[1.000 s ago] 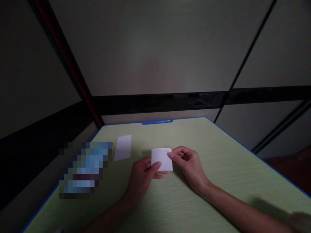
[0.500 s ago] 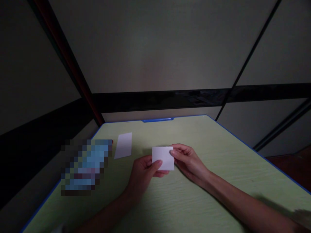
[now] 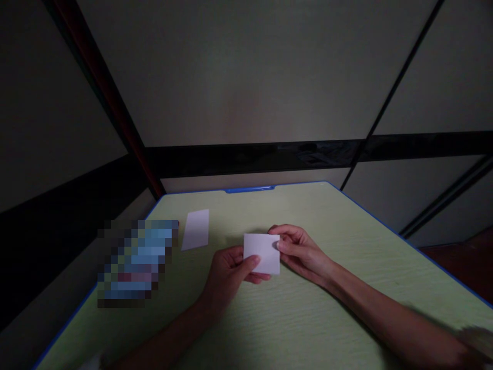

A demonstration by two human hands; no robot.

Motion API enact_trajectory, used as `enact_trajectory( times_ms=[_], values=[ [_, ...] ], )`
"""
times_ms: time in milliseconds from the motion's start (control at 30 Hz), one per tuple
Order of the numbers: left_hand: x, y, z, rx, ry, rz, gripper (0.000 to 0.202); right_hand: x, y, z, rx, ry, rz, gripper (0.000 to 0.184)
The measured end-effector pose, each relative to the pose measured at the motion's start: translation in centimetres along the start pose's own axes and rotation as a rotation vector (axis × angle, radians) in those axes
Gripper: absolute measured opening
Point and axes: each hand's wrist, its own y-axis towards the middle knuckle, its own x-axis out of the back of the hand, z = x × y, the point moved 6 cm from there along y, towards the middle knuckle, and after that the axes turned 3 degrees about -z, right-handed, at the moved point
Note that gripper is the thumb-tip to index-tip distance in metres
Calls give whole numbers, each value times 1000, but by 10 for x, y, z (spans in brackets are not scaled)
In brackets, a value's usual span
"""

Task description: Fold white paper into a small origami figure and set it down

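Observation:
A small white paper square (image 3: 262, 253) is held just above the green table (image 3: 308, 318), between both my hands. My left hand (image 3: 231, 275) pinches its lower left corner with the thumb on top. My right hand (image 3: 300, 252) pinches its right edge, fingers curled behind it. A second white paper slip (image 3: 195, 229) lies flat on the table to the left, beyond my left hand.
A blurred blue patch (image 3: 136, 262) covers something at the table's left edge. The table has a blue rim (image 3: 249, 189) and stands against pale wall panels with dark frames (image 3: 246, 159). Dark floor shows at the right.
The paper square and both hands have shifted slightly right, and my right hand's fingers have slid along the paper's right edge. The slip on the table has not moved.

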Motion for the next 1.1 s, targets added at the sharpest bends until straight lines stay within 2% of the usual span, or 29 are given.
enact_trajectory(
  times_ms=[233,733,1100],
  values=[
    [1,1,0,1,-7,-16,19,-1,-1,1,9,-8,16,20],
    [2,2,2,5,-30,-27,18,2,0,0,-5,-32,-52,20],
    [-1,1,2,19,-24,11,21,6,-1,-2,12,-60,-39,20]
  ],
)
